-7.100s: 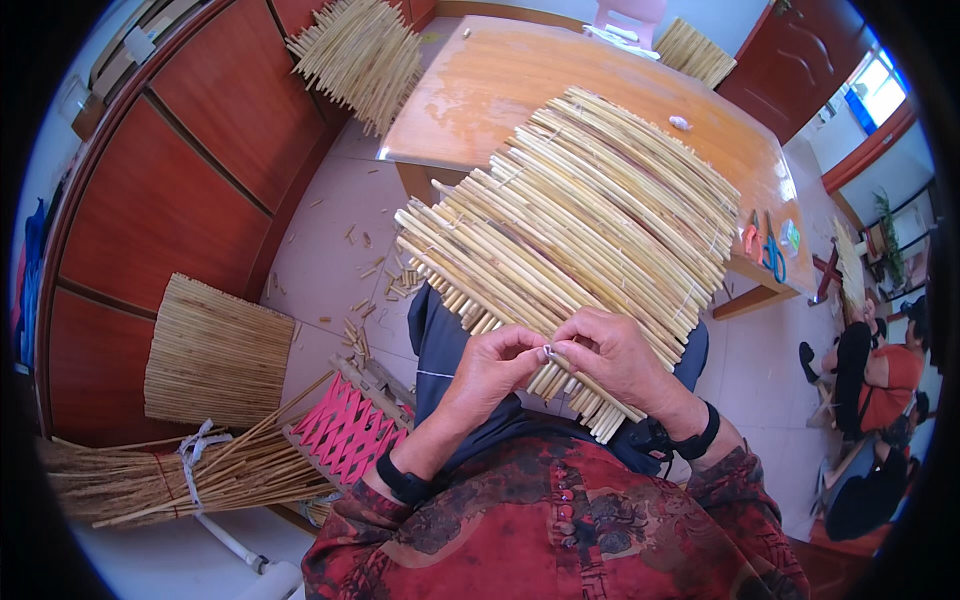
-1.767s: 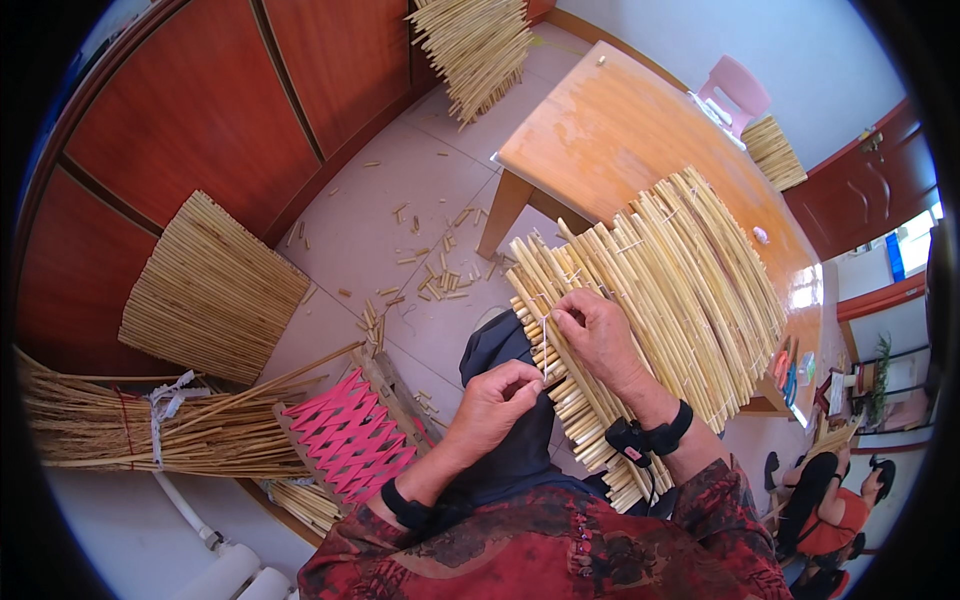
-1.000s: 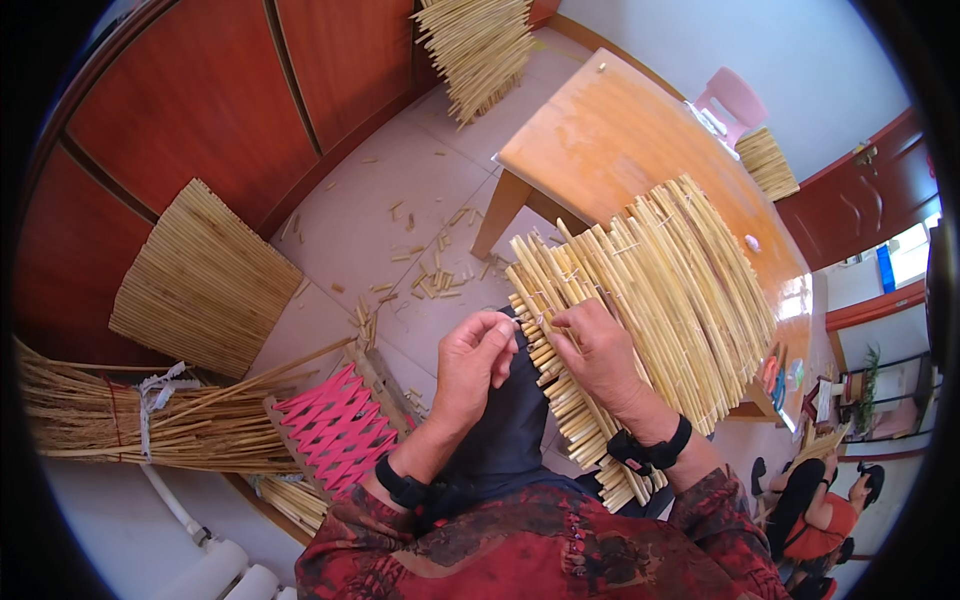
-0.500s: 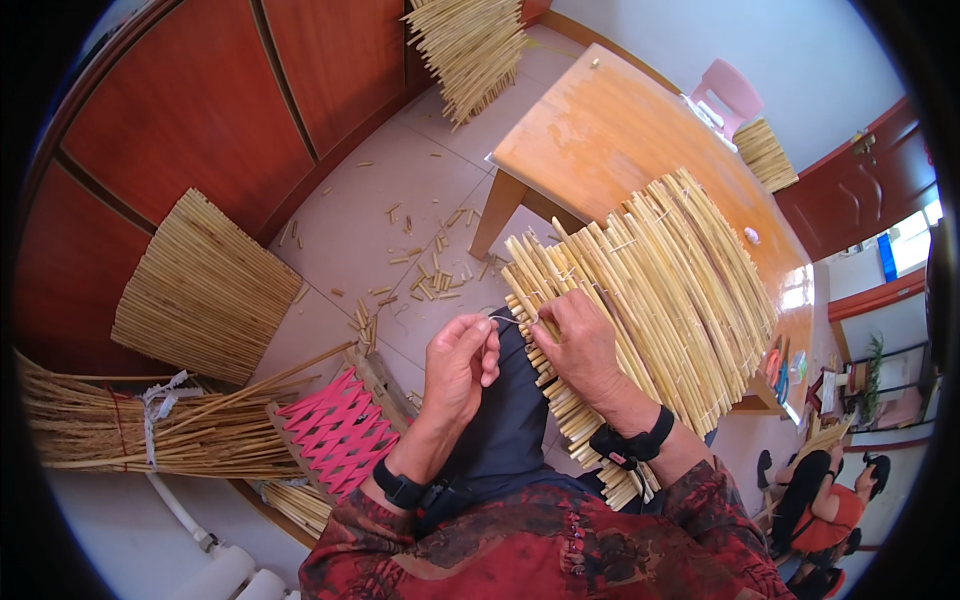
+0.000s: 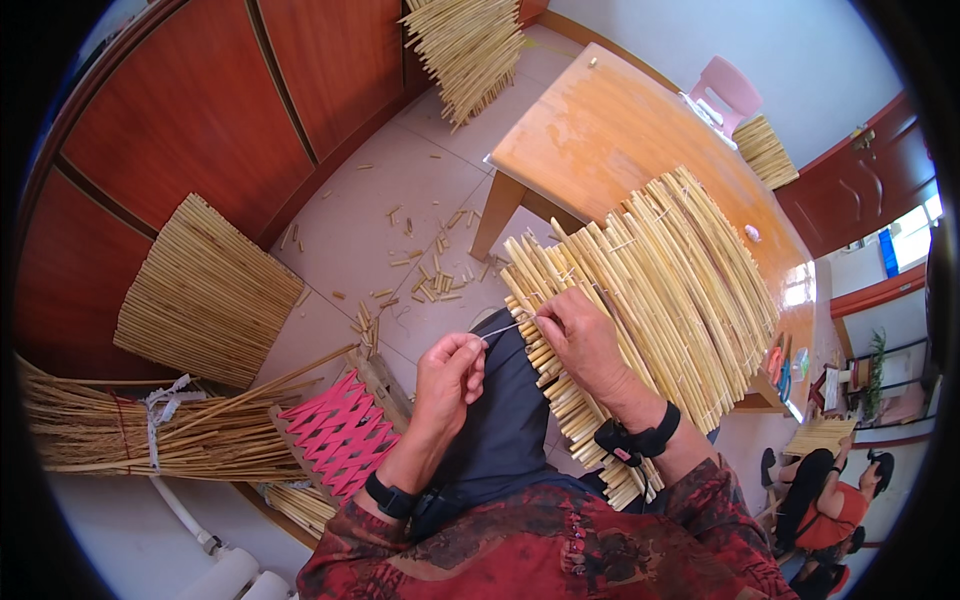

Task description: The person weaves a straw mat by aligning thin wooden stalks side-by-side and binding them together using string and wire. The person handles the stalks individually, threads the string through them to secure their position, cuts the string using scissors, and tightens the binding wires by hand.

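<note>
A mat of straw-coloured reed stalks [image 5: 660, 290], bound with thin ties, rests partly on the table and partly across my lap. My left hand [image 5: 449, 374] is closed in a pinch on the end of a pale string [image 5: 503, 330]. That string stretches taut to the left edge of the mat. There my right hand [image 5: 580, 340] lies against the stalks, its thumb and fingertips pinched where the string comes in. Whether it grips the string or a stalk end is partly hidden by the fingers.
A wooden table [image 5: 570, 110] stands ahead. Cut stalk pieces [image 5: 435, 280] litter the floor. To the left are a finished mat [image 5: 210, 290], a reed bundle [image 5: 180, 430] and a stool with pink webbing [image 5: 340, 430]. Another person [image 5: 835, 510] sits far right.
My left hand has moved down and slightly left, drawing the string straighter and tighter. The right hand has stayed nearly in place at the mat's edge.
</note>
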The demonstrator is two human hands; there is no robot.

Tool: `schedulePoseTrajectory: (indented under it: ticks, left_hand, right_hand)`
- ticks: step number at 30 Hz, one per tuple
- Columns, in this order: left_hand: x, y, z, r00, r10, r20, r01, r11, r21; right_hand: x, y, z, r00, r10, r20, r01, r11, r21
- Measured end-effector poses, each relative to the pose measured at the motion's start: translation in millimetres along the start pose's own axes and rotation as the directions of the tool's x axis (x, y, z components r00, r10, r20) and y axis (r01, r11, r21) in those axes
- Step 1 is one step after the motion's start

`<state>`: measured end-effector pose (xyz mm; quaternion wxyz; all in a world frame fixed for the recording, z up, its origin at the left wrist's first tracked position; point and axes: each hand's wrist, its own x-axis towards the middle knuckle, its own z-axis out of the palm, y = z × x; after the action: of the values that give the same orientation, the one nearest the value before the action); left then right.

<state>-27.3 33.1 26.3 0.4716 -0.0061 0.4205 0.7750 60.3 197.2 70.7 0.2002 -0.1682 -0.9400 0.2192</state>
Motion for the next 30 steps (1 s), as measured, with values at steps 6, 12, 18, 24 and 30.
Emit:
schedulePoseTrajectory:
  ticks: [6, 12, 18, 24, 30]
  left_hand:
    - [-11, -1, 1, 1.000, 0.003, 0.012, -0.006, 0.971, 0.239]
    - [-11, -11, 2, 0.981, 0.164, 0.106, -0.194, 0.876, 0.441]
    - [-14, -14, 3, 0.944, 0.207, 0.255, -0.311, 0.815, 0.489]
    - [-15, -5, 13, 0.950, 0.141, 0.277, -0.252, 0.873, 0.418]
    - [-12, -1, 11, 0.948, 0.266, 0.176, -0.316, 0.853, 0.414]
  right_hand:
    - [3, 0, -2, 0.998, 0.036, 0.054, -0.036, 0.999, 0.009]
    - [6, -1, -3, 0.991, 0.065, 0.113, -0.065, 0.998, -0.006]
    - [6, 0, 2, 0.994, 0.054, 0.096, -0.048, 0.997, -0.067]
    - [5, 3, 0, 0.992, 0.079, 0.102, -0.076, 0.997, -0.031]
    - [4, 1, -3, 0.989, 0.142, 0.037, -0.146, 0.958, 0.248]
